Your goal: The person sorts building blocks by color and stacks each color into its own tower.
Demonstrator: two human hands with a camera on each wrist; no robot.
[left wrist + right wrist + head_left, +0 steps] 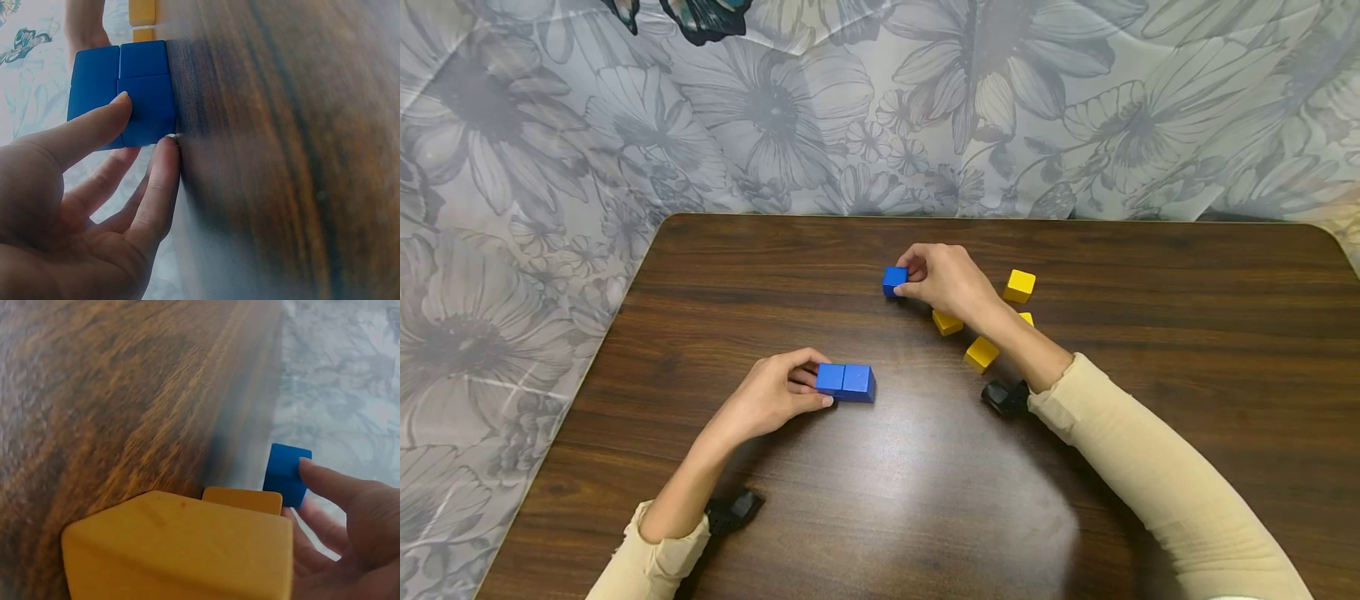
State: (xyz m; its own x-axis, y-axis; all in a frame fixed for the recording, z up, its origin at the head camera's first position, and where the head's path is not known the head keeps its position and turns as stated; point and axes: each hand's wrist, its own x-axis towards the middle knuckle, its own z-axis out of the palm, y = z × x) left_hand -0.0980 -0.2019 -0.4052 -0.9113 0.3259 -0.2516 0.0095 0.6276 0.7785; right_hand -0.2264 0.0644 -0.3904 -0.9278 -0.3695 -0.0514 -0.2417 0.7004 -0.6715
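Observation:
At the far middle of the table, my right hand (951, 279) pinches a single blue cube (893, 281) between thumb and fingers. The right wrist view also shows this blue cube (286, 472), apart from the tabletop edge in sight. Left of the table's middle, my left hand (771, 396) holds a block of blue cubes (844, 381) by its left end. Seen by the left wrist camera, the blue cubes (147, 106) sit two wide and two high, the thumb across their near face and the fingertips at their end.
Several yellow cubes (1020, 286) lie scattered around and under my right forearm; one is partly hidden by it. A large yellow cube (181, 550) fills the near right wrist view. The brown wooden table (1187, 333) ends at a floral cloth (775, 108).

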